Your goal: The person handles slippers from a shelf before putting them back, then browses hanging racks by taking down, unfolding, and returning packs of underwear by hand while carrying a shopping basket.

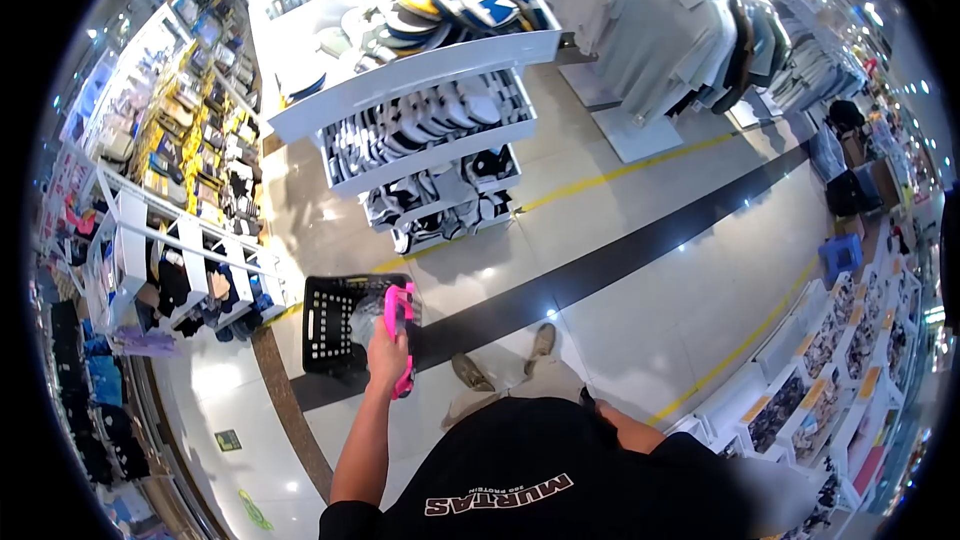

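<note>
My left hand (388, 348) is closed round the pink handle (401, 385) of a black shopping basket (322, 325). Something grey (367, 320) lies inside the basket, too small to identify. On the other side, my right hand (590, 400) hangs low beside my black shirt, mostly hidden by it. A small dark object shows near that hand, and its fingers cannot be made out.
Ahead stands a white tiered display (420, 65) of slippers. Shelves of goods (185, 280) line the left side. Hanging clothes (670, 30) are at the back right. White bins (800, 390) and a blue stool (841, 255) stand at the right.
</note>
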Demonstrator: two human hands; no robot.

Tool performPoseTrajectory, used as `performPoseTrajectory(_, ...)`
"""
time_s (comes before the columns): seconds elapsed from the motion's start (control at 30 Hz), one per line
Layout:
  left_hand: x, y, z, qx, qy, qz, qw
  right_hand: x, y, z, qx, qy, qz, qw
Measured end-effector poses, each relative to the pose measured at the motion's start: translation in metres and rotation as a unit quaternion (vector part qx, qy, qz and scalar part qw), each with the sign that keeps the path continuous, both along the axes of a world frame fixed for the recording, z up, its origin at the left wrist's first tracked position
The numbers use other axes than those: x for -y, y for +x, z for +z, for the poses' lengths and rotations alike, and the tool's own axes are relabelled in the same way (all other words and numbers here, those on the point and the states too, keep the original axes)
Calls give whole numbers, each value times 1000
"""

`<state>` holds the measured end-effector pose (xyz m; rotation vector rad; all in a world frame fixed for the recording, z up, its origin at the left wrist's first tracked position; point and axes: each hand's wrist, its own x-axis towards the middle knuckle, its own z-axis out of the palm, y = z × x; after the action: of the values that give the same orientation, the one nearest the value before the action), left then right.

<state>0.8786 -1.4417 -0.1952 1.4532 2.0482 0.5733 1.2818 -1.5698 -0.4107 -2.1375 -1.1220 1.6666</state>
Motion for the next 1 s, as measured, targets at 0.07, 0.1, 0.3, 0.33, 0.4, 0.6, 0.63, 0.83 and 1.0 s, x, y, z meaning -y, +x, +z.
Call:
performPoseTrajectory(0.07,-4,19,-5,-3,22,-2,1000,12,34,-13,8,4,7,1000)
performPoseTrajectory(0.1,-5,30,-6,-6,31,4,999,22,55,-25,14,4,18,1000)
performPoseTrajectory(0.3,-22,94,-19,-18,69,53,996,128,227,-169,24,61,168,984)
performPoseTrajectory(0.33,-25,104,-24,-45,65,67,995,138,256,-193,26,76,196,977)
performPoseTrajectory(0.4,-35,129,-24,-83,27,99,991,122,293,-170,68,96,242,963)
performPoseTrajectory(0.6,-60,197,-31,-91,80,104,987,25,351,-61,4,-44,-265,963)
performPoseTrajectory(0.63,-65,210,-31,-88,79,116,986,8,362,-61,-2,-40,-219,975)
performPoseTrajectory(0.83,-94,278,-33,-79,62,144,985,-58,399,-52,14,10,-187,982)
performPoseTrajectory(1.0,-121,335,-36,-56,58,173,982,-78,413,-61,-9,-30,-193,981)
